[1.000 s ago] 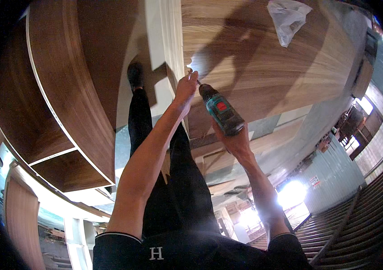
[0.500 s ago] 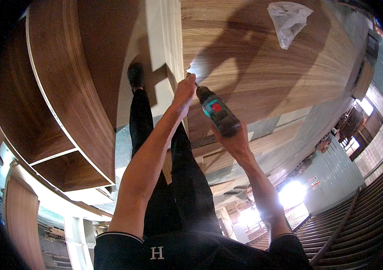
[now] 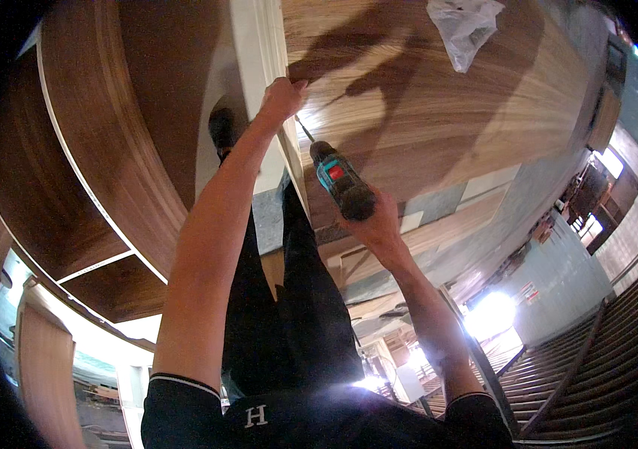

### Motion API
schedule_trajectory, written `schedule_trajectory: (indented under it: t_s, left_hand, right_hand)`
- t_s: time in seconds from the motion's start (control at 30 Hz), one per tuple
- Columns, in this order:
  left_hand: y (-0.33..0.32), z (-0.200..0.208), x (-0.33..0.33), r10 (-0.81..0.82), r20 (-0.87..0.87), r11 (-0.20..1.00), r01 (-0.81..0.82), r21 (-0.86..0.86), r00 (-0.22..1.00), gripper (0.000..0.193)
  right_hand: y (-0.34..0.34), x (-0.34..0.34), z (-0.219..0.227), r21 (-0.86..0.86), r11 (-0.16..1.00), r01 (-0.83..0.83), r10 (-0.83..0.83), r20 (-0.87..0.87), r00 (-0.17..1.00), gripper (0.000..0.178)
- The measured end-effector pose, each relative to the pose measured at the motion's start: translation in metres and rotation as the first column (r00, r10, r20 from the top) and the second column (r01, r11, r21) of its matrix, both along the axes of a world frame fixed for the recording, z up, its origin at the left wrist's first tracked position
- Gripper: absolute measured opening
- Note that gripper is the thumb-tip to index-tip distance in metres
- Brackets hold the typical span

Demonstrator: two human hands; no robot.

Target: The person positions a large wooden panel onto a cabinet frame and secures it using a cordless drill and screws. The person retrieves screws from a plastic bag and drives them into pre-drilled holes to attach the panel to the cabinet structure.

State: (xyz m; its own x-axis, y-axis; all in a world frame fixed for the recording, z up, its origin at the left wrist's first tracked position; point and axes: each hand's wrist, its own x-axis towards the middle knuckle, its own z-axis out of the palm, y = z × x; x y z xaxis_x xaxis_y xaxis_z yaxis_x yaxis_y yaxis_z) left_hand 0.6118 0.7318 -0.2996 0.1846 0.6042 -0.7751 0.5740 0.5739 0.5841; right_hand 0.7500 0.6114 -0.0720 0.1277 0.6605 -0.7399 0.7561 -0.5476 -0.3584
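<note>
A cordless drill (image 3: 343,183), dark with teal trim and a red patch, is gripped by my right hand (image 3: 380,228). Its long thin bit points up and left toward the near end of a pale panel edge (image 3: 272,56), and a bright light falls on the wood around the tip. Just beyond the tip, my left hand (image 3: 284,99) rests at that edge with its fingers curled closed. What they hold, if anything, is hidden. Right of the edge spreads a broad wood-grain panel (image 3: 439,112), crossed by shadows of my hands and the drill.
A crumpled clear plastic bag (image 3: 465,30) lies on the panel at the far right. To the left stands a curved-looking wood-grain cabinet (image 3: 94,112) with white-edged compartments. My shoe (image 3: 222,127) is on the floor between them. Stacked boards (image 3: 424,239) lie near my right forearm.
My left hand has moved away from the drill bit, farther along the panel edge, so the bit now shows bare. The drill sits slightly farther left in view, still in my right hand.
</note>
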Motion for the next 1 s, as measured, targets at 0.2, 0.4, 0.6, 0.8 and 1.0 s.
schedule_trajectory:
  t_s: [0.2, 0.4, 0.6, 0.8, 1.0]
  left_hand:
    - [0.005, -0.003, 0.007, -0.103, -0.099, 0.994, 0.107, 0.029, 0.99, 0.05]
    - [0.008, -0.012, 0.006, -0.24, -0.09, 0.967, 0.246, 0.07, 0.967, 0.053]
    - [-0.005, -0.034, 0.003, -0.136, -0.098, 0.99, 0.139, 0.03, 0.986, 0.055]
    - [0.001, -0.014, 0.008, 0.032, -0.126, 0.989, -0.049, -0.137, 0.992, 0.053]
    - [0.007, -0.004, 0.007, 0.001, -0.149, 0.989, -0.023, -0.144, 0.989, 0.052]
  right_hand:
    - [-0.001, -0.005, 0.003, 0.043, 0.994, -0.096, 0.094, 0.06, 0.994, 0.043]
    - [0.005, -0.009, 0.006, -0.03, 0.999, -0.025, 0.027, 0.061, 0.998, 0.043]
    - [0.011, -0.008, 0.003, -0.072, 0.997, -0.002, 0.007, 0.068, 0.998, 0.041]
    - [0.017, -0.004, 0.004, -0.087, 0.996, -0.009, 0.012, 0.033, 0.999, 0.044]
    - [0.022, -0.003, 0.001, -0.152, 0.984, -0.092, 0.104, 0.076, 0.992, 0.052]
